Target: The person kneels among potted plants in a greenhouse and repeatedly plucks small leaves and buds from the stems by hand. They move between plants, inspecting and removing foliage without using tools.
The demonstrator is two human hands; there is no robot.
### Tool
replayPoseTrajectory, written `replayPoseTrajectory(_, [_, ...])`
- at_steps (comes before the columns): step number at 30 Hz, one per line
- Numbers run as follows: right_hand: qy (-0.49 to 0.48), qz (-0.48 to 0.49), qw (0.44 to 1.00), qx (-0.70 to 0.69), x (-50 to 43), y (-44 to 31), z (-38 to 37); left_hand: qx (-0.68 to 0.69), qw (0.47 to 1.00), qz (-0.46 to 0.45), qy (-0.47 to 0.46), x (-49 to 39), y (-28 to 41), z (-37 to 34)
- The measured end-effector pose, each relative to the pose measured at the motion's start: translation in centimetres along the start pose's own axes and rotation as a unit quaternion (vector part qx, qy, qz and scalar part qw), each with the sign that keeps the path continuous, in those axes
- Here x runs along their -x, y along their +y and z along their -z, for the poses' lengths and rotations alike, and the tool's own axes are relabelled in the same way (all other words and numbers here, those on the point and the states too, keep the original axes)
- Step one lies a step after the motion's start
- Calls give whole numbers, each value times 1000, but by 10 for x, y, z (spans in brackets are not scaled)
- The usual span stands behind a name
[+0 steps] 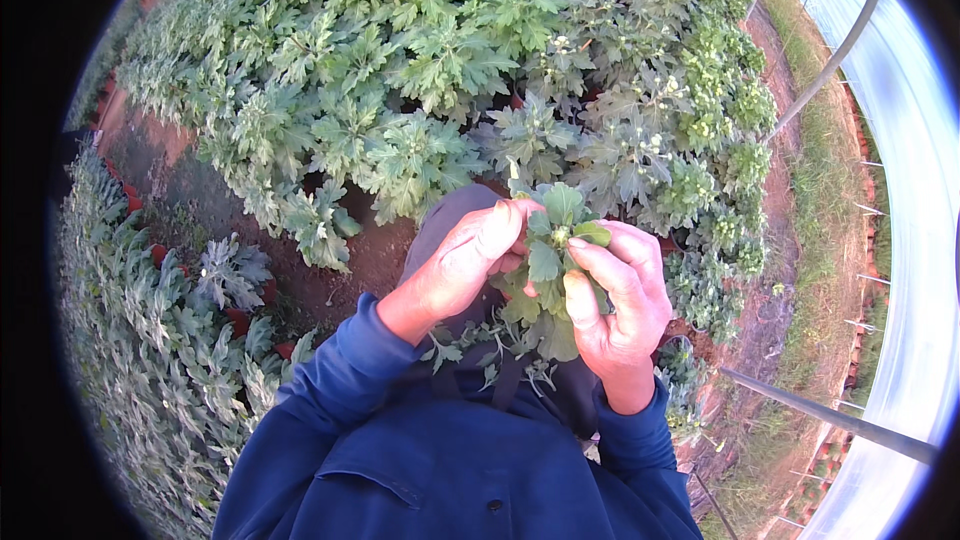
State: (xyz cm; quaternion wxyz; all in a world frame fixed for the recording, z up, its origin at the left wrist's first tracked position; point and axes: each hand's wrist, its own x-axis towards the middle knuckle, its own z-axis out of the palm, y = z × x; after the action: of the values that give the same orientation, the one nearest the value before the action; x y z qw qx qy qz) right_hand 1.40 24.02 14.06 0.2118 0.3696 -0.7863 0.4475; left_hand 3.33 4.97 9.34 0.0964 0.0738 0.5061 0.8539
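Both my hands are around the top of a leafy chrysanthemum plant (546, 262) in front of my chest. My left hand (480, 251) is at its left side, thumb and fingers drawn together at the upper stem and leaves; what lies between them is partly hidden. Thumb and forefinger of my right hand (622, 292) are close to the small bud cluster (560, 235) at the tip, beside a rounded leaf (592, 233). Whether those fingertips grip anything is hard to tell. Several loose sprigs (491, 352) lie on my lap below the plant.
Dense rows of chrysanthemums (442, 60) stand ahead, some with pale buds. More plants (150, 345) in reddish pots (237, 321) are at the left, past a strip of bare soil (367, 255). Curved metal poles (832, 416) and plastic sheeting (915, 187) are at the right.
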Motion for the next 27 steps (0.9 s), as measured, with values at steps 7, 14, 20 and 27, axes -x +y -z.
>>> replayPoseTrajectory(7, [14, 3, 1000, 14, 13, 3, -4, 18, 1000, 11, -14, 2, 5, -5])
replayPoseTrajectory(14, [16, -4, 999, 40, 15, 4, -6, -31, 1000, -3, 2, 2, 8, -5])
replayPoseTrajectory(20, [60, 7, 998, 8, 9, -11, 3, 18, 999, 25, -31, 4, 12, -5])
replayPoseTrajectory(27, [44, -110, 984, -133, 15, -4, -1, 45, 997, 22, -60, 7, 10, -6])
